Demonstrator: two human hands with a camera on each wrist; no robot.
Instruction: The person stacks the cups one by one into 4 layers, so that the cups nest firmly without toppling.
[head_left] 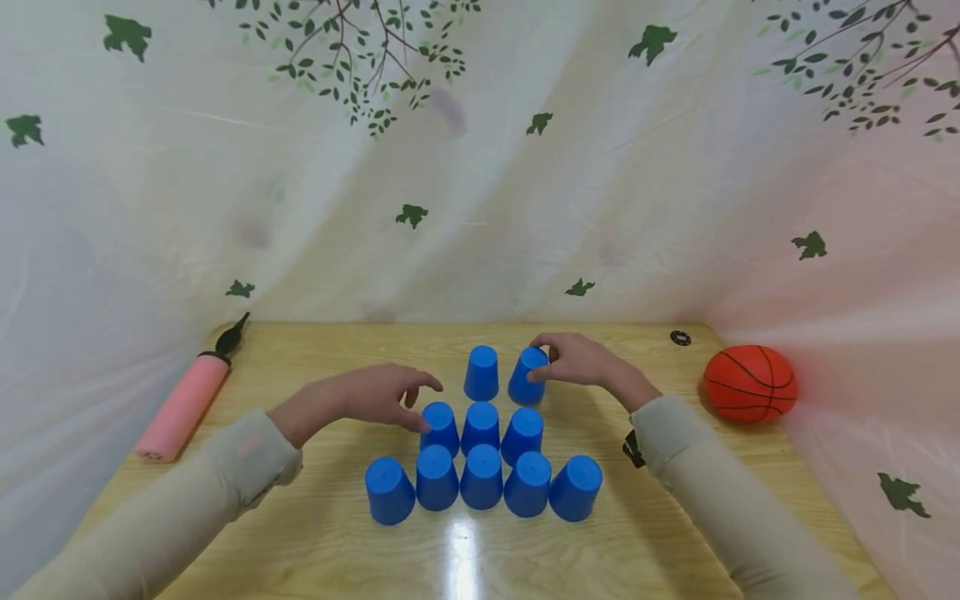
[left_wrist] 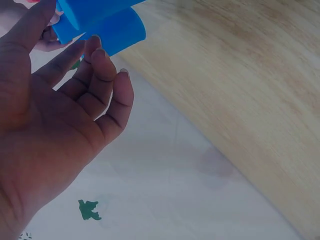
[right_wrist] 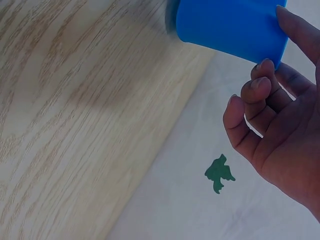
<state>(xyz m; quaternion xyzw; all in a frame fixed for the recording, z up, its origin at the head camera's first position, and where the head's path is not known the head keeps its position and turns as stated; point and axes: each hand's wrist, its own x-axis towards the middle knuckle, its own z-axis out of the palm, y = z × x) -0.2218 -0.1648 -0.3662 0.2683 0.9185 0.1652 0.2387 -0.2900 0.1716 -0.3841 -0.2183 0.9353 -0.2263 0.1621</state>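
Upside-down blue cups stand in three rows on the wooden table. My right hand [head_left: 581,362] grips the right-hand cup [head_left: 525,385] of the back row near its top, thumb on one side and fingers on the other. That same cup [right_wrist: 230,30] fills the top of the right wrist view. To its left stands the other back-row cup [head_left: 482,373]. My left hand [head_left: 378,396] hovers with loosely bent fingers, its thumb tip right at the left cup [head_left: 441,427] of the middle row. Two more middle-row cups [head_left: 480,427] stand beside it, behind the several cups [head_left: 481,479] of the front row.
A pink hand pump [head_left: 183,408] with a black nozzle lies along the table's left edge. At the right edge is an orange ball [head_left: 751,383] with black lines. A small black disc [head_left: 680,337] lies near the back right corner. A white printed curtain [head_left: 480,183] hangs behind the table.
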